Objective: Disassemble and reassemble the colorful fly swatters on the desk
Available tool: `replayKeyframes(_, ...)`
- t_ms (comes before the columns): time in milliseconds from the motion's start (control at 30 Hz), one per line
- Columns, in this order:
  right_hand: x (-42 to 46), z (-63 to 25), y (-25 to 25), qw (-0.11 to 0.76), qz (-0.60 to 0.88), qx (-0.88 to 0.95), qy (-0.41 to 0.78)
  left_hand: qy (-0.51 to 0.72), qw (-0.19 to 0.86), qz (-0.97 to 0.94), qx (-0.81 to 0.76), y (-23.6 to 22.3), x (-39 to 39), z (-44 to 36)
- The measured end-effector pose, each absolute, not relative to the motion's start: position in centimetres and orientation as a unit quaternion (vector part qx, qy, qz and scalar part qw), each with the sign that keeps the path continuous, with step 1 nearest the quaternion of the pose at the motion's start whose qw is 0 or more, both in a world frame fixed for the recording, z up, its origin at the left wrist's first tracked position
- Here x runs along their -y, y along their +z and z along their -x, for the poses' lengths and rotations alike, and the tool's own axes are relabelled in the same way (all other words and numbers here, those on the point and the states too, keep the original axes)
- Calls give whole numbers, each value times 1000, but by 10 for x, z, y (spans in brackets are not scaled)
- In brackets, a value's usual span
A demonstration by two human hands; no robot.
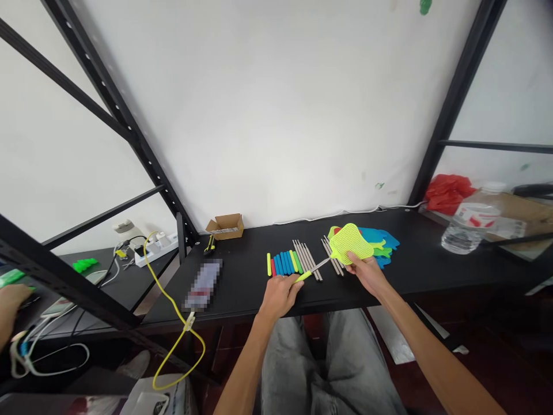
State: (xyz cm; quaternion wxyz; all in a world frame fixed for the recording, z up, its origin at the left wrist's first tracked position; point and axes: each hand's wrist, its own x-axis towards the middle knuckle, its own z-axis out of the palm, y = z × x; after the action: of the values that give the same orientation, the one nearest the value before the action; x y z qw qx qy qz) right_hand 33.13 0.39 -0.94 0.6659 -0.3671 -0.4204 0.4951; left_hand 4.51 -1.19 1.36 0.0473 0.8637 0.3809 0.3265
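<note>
Head-worn view — looking forward, down at hands (281, 295).

I have a passage over the black counter (244, 276) between the pixelated phone (204, 285) and the row of coloured sticks (283, 263). Another runs behind the sticks and grey rods (307, 260), before the wall (259, 121), above a thin white cord (326, 217). Leftward, the cardboard box (227, 226), yellow cable (163, 291) and black post (125, 124) block me; rightward, the plastic bottle (470, 222) does.
</note>
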Motion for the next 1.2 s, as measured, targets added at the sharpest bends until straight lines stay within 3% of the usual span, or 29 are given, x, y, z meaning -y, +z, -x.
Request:
replayKeyframes(300,-1,-327,-10,571,405,541,466,269,13,-878,-396,12,16,-49)
replayKeyframes(567,-4,-335,-20,610,422,498,449,267,14,-866,-424,11,17,-47)
replayKeyframes(867,-1,-333,-13,623,417,477,459,423,36,-733,-532,11,9,-26)
replayKeyframes(1000,-1,-334,-13,624,412,474,465,350,-36,-677,-646,10,2,6)
replayKeyframes(1200,0,-333,-13,623,410,474,469,292,-63,-638,-710,12,-4,35)
